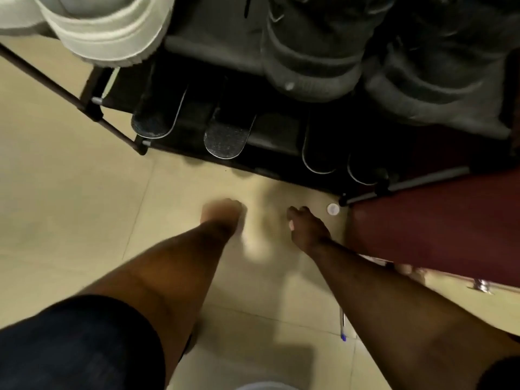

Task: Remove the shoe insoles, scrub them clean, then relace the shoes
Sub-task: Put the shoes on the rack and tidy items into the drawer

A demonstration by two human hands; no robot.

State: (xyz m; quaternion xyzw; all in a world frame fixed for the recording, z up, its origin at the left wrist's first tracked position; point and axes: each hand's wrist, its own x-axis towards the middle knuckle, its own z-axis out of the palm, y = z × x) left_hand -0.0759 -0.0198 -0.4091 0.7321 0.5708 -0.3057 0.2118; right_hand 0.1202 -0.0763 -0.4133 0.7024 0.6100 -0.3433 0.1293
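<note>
My left hand (pixel 223 213) and my right hand (pixel 302 225) reach out low over the tiled floor, just in front of a dark shoe rack (pixel 112 126). The left hand is blurred, so I cannot make out its fingers. My right hand's fingers are curled under and hold nothing. A white sneaker (pixel 98 32) sits on the upper shelf at the left. Two dark grey sneakers (pixel 312 52) (pixel 439 77) sit to its right. No insole or lace is clearly visible.
Heels of several dark slippers (pixel 228 139) stick out from the lower shelf. A maroon cover (pixel 436 226) hangs at the right. On the beige floor lie a small white cap (pixel 333 208) and a pen (pixel 342 325).
</note>
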